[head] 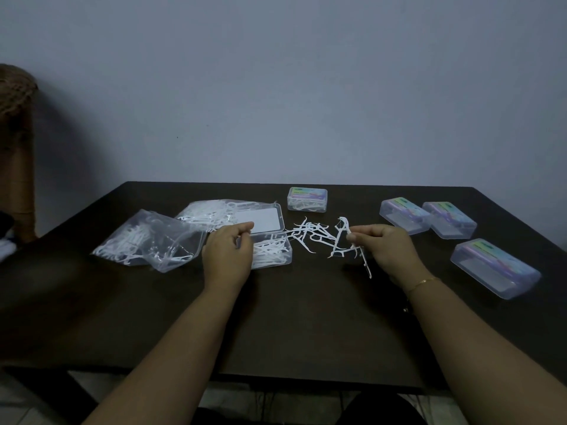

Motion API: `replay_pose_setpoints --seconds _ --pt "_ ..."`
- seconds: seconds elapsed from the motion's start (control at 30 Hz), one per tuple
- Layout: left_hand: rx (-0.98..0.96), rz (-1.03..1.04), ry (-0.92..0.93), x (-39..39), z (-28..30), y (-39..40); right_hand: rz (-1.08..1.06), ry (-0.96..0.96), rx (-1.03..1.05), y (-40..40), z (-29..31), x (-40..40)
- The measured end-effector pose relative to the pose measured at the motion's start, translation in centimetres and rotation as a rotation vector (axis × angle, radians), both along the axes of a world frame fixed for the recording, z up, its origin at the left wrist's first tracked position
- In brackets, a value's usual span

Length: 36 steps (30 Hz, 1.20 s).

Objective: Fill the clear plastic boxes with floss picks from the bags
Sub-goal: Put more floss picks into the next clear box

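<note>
My right hand [388, 248] pinches a few white floss picks [345, 233] between thumb and fingertips, their heads raised above the table and one handle trailing down toward me past my palm. A thin gold bracelet [422, 283] sits on that wrist. My left hand [227, 256] hovers over the near left corner of the open clear box [273, 256], fingers curled in loosely toward the thumb; I cannot tell whether anything is held between them. The box already holds a layer of picks, and its lid [265, 222] lies flat behind it, hinged open. Between my hands a loose scatter of picks [310, 236] lies on the dark table [291, 317]. To the left of the open box are two clear plastic bags: the near bag [150, 240], crumpled and holding picks, and the far bag [205, 213], partly under the lid. At the back, a closed box [307, 199] with picks inside stands near the far edge. On the right, three closed labelled boxes: two side by side [405, 219] [449, 219], one nearer me [495, 268]. A wicker chair back [15, 118] stands at far left.
</note>
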State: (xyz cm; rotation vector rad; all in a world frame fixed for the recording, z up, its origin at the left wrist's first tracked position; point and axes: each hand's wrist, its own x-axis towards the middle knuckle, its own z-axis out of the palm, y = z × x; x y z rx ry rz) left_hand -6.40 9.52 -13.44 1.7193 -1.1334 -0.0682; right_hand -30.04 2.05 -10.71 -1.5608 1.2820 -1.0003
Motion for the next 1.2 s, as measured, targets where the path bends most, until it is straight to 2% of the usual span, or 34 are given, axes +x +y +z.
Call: replay_pose_setpoints --seconds 0.2,0.3,0.47,0.57,0.7,0.83,0.93,1.13,1.2 --pt "0.021 0.043 -0.078 -0.1 -0.2 0.0 -0.036 -0.265 0.076 0.3 0.6 2.9" --pt "0.04 0.063 -0.049 -0.2 0.0 0.1 -0.029 -0.414 0.096 0.8 1.2 5.4" --pt "0.051 0.066 -0.026 -0.1 0.2 0.2 0.013 -0.527 0.094 1.1 1.8 9.6" --pt "0.054 0.072 -0.014 0.0 0.2 0.2 0.059 -0.445 0.024 1.2 1.4 10.9" --pt "0.055 0.071 0.021 0.2 0.1 0.0 0.122 -0.219 -0.14 1.8 0.5 11.6" --pt "0.049 0.076 0.071 0.4 0.2 -0.1 0.181 0.245 -0.43 1.4 -0.5 11.5" --pt "0.044 0.082 0.105 0.5 0.2 -0.1 0.257 0.486 -0.507 0.8 -0.9 11.3" --pt "0.036 0.064 0.143 0.4 0.4 -0.1 0.26 0.389 -0.474 0.7 -0.8 10.5" --pt "0.072 0.074 0.095 0.2 0.4 -0.1 0.241 0.39 -0.417 0.4 -0.8 9.9"
